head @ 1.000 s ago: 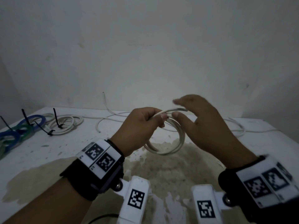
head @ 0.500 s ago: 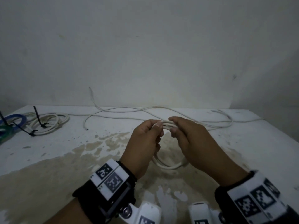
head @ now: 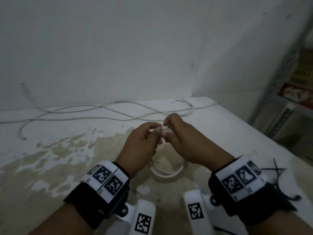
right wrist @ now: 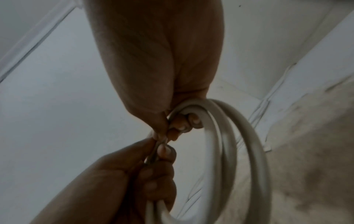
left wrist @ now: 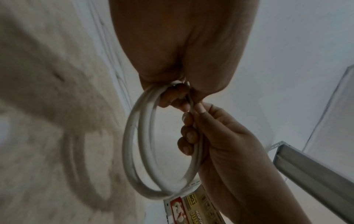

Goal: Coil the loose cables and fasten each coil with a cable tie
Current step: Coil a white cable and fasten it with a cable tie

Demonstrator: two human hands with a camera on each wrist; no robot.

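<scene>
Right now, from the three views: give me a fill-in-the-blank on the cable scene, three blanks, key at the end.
1. Both hands hold the coil of ____ cable.
2. The left hand and the right hand meet at the ____ of the coil.
3. The black cable ties lie on the table to the person's ____.

Missing words: white; top; right
</scene>
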